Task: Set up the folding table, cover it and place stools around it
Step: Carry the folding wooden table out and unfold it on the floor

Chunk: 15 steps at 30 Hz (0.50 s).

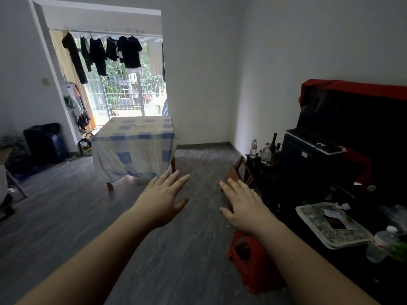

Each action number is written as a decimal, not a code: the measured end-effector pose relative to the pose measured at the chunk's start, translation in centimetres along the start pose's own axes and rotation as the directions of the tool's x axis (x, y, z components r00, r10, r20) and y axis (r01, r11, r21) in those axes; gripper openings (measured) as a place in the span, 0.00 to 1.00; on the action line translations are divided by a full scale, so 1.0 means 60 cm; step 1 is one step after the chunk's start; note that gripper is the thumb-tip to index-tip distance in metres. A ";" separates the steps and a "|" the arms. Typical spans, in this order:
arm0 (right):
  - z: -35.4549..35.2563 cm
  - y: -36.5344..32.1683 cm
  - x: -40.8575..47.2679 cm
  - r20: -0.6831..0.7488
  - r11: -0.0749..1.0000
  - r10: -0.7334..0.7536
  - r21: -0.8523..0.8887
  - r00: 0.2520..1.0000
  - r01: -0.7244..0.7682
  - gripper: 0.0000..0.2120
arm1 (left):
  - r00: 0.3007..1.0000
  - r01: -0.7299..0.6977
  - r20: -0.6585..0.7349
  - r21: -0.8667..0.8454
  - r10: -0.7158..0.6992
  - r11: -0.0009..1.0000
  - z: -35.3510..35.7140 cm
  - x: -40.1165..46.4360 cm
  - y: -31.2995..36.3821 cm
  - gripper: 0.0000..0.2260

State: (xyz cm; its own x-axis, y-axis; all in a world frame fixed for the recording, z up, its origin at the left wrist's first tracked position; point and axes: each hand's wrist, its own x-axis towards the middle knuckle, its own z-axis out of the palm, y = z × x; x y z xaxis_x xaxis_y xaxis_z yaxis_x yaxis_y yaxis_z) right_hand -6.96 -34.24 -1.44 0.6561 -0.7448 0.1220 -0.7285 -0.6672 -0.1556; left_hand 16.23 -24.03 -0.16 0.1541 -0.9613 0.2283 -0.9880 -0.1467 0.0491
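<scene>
The folding table (109, 186) stands upright in the middle of the room, its wooden legs showing under a cream cloth with blue checks (134, 146) that hangs down its sides. My left hand (164, 199) and my right hand (243, 205) reach forward over the floor, fingers straight and spread, holding nothing. A red plastic stool (253, 263) sits on the floor under my right forearm. A brown wooden stool (236, 171) leans by the dark cabinet just beyond my right fingertips.
A dark cabinet (308, 164) with a keyboard, a screen under red cloth and several bottles (265, 150) lines the right wall. A tray (330, 223) lies at right front. Dark luggage (44, 142) stands at left. Clothes hang in the balcony doorway.
</scene>
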 end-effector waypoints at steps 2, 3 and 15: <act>0.013 0.028 0.057 -0.007 1.000 0.004 -0.003 1.000 -0.004 0.35 | 1.000 -0.007 0.001 0.004 0.007 1.000 0.024 0.062 -0.011 0.30; 0.020 0.044 0.088 -0.003 1.000 0.009 -0.002 1.000 -0.009 0.35 | 1.000 -0.004 -0.001 0.000 0.004 1.000 0.038 0.098 -0.015 0.30; 0.081 0.272 0.459 0.035 0.999 0.049 -0.004 0.998 -0.049 0.36 | 1.000 -0.013 -0.001 -0.016 0.013 1.000 0.171 0.518 -0.054 0.30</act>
State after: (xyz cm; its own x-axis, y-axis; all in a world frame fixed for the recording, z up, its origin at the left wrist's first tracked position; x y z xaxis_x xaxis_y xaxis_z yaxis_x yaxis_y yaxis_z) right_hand 0.19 -65.56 -5.40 0.6259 -0.7758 0.0798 -0.7606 -0.6299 -0.1573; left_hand 24.09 -55.84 -3.19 0.1408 -0.9629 0.2302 -0.9896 -0.1301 0.0612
